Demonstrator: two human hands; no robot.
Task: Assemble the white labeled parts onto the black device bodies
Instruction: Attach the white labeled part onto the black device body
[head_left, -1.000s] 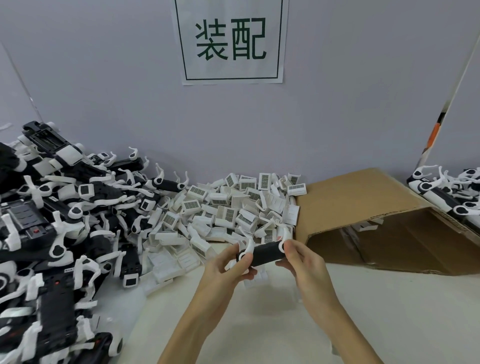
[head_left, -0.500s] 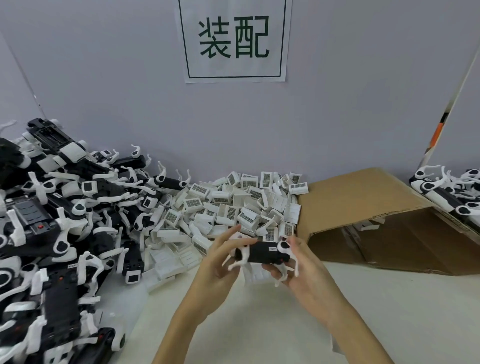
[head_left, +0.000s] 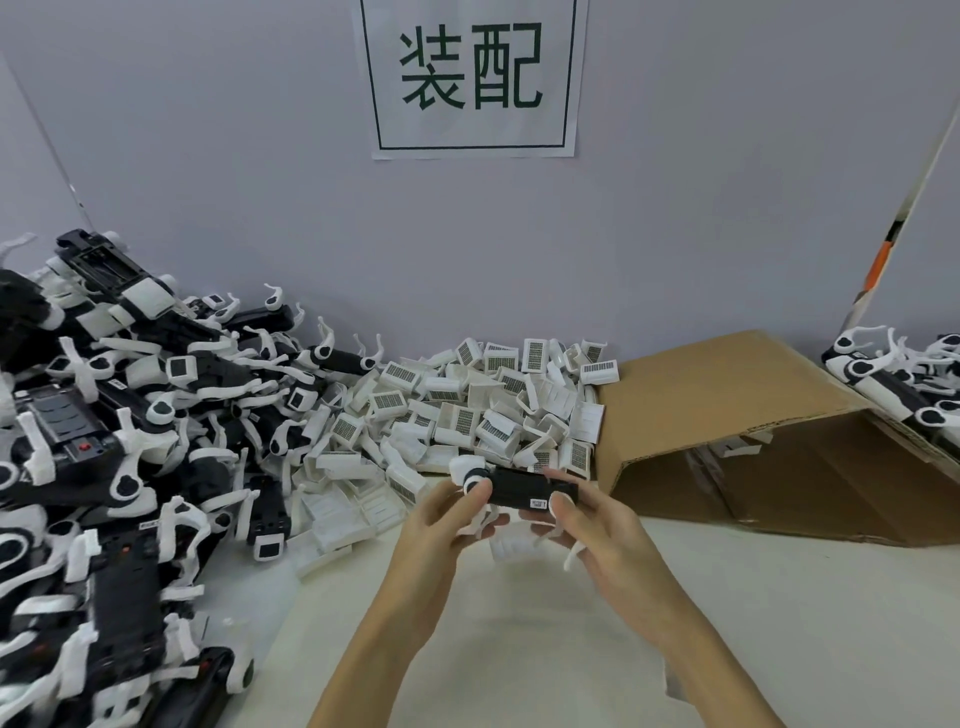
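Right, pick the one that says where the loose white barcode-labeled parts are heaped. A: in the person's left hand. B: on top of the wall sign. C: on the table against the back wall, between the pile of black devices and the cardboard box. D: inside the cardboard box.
C: the white labeled parts lie heaped on the table by the wall, with the black device pile on one side and the cardboard box on the other.

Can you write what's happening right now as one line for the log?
step: assembly | left hand: holds black device body | right hand: holds same body | white labeled parts: piled behind
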